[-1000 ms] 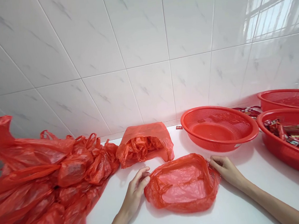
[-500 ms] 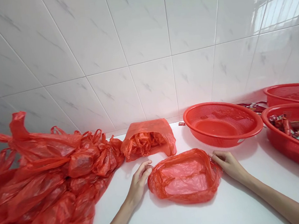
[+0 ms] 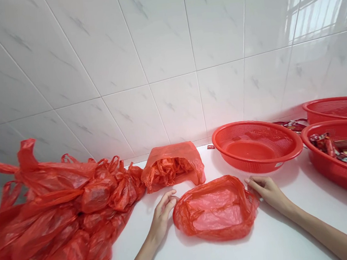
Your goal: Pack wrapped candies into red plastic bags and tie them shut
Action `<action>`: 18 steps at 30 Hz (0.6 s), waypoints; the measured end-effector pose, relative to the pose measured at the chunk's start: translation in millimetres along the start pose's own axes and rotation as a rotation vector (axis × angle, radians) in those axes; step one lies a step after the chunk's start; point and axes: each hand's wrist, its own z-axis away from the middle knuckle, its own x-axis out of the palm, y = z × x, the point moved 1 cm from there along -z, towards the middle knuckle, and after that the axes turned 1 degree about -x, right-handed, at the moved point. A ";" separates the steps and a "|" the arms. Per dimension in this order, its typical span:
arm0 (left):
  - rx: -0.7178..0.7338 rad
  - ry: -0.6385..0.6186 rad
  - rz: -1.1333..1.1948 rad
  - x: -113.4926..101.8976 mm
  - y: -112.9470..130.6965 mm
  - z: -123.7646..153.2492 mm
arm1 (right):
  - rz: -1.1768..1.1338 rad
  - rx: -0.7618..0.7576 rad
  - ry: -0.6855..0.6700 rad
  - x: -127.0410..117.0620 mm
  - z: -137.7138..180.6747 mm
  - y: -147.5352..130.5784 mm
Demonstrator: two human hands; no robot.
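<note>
A thin red plastic bag (image 3: 215,219) lies spread on the white surface in front of me, its mouth held wide so the wrinkled inside shows. My left hand (image 3: 162,217) is at the bag's left edge, fingers loosely apart and thumb close to the rim. On the opposite side, my right hand (image 3: 265,189) has its fingers closed at the upper right rim. Just beyond stands another red plastic bag (image 3: 183,148), lying on its side with crumpled red plastic (image 3: 168,169) in its mouth.
To the left is a large heap of red plastic bags (image 3: 56,223). A red mesh basket (image 3: 258,164) sits behind my right hand. Farther right, a red basin (image 3: 332,159) holds small wrapped packets, with another red basket (image 3: 333,100) behind it. A tiny red packet (image 3: 210,147) lies near the tiled wall (image 3: 171,105).
The view has shifted slightly, so things sit a little lower in it. Both hands stay at the bag's sides, and the bag keeps nearly the same shape.
</note>
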 end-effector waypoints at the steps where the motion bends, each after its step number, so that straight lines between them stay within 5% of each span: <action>1: -0.002 0.009 0.006 0.6 -0.1 -0.3 | -0.016 0.011 0.004 -1.2 0.8 -1.3; 11: 0.026 0.070 -0.036 0.9 -10.3 -2.7 | -0.332 0.116 0.155 -21.7 3.7 -13.9; 16: 0.034 0.069 -0.021 0.7 -11.1 -4.1 | -0.540 0.111 0.399 -67.0 25.2 -21.1; 18: 0.032 0.064 -0.016 1.4 -9.8 -3.5 | -0.397 0.102 0.540 -94.5 42.5 -1.8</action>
